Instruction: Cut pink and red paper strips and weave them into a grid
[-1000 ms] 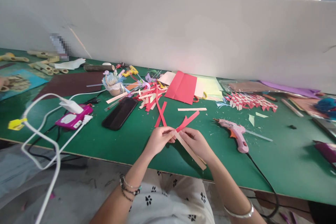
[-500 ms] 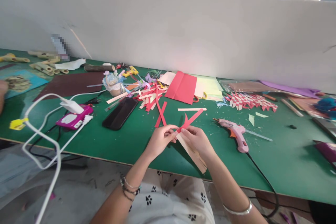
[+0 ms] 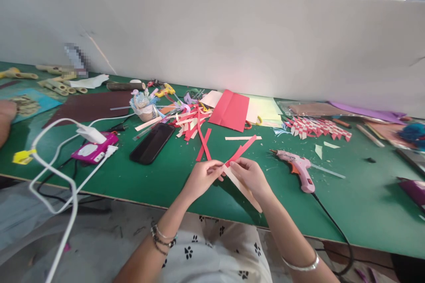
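Note:
My left hand (image 3: 207, 178) and my right hand (image 3: 250, 177) meet near the table's front edge, fingertips pinched together on crossed paper strips. A red paper strip (image 3: 244, 148) slants up and right from the pinch. Down to the right, under my right hand, runs a cream paper strip (image 3: 244, 192). Where the strips cross is partly covered by my fingers. Just beyond my left hand lie loose red strips (image 3: 203, 145), and a single cream strip (image 3: 243, 138) rests flat beyond both hands.
To the right lies a pink glue gun (image 3: 297, 166) with a trailing cord. A black phone (image 3: 152, 143), a magenta power strip (image 3: 94, 147) and looping white cables are on the left. Behind are a strip pile (image 3: 189, 121), red card (image 3: 229, 110) and woven red-and-white paper (image 3: 317, 128). Another person's hand (image 3: 6, 119) shows far left.
The cream strip's lower end has turned and looks narrower now. The short red flap by the pinch has swung closer to the longer red strip. Both hands stay nearly in place.

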`<state>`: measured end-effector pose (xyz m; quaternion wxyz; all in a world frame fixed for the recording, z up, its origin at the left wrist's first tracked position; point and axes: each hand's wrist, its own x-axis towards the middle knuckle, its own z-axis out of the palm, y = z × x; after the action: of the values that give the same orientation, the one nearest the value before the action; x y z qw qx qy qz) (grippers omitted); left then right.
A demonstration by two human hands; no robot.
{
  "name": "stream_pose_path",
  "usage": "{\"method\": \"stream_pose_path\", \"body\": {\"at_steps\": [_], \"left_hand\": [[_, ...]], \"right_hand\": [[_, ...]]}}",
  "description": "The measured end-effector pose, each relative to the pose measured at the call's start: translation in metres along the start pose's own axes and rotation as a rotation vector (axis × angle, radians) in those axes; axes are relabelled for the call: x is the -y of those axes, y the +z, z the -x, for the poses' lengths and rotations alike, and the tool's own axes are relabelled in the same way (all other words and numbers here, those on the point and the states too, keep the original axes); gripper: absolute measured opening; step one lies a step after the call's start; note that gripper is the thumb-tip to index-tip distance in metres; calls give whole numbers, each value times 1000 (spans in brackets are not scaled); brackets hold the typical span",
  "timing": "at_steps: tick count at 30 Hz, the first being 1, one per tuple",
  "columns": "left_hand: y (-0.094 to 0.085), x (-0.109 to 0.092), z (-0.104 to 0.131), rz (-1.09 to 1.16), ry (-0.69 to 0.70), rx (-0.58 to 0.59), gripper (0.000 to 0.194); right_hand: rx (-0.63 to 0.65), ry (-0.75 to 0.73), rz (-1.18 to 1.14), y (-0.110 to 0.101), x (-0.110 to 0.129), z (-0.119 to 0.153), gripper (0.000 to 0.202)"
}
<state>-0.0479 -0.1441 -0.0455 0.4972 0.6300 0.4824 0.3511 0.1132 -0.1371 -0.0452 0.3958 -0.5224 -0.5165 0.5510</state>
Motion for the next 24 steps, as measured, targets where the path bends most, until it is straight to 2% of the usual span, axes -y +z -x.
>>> {"method": "stream_pose_path", "body": {"at_steps": [11,17,24], "left_hand": [[-1,2,-1,-43,-79,10,30],[-2,6,-3,13,-32,-25,26],[0,-2,0,-112,-8,-103,26]], "right_hand": [[10,-92,179,-1,-2,-3,23],[65,-128,253,0,-1,-2,25],[26,-193,331,3,3,-3,22]]}}
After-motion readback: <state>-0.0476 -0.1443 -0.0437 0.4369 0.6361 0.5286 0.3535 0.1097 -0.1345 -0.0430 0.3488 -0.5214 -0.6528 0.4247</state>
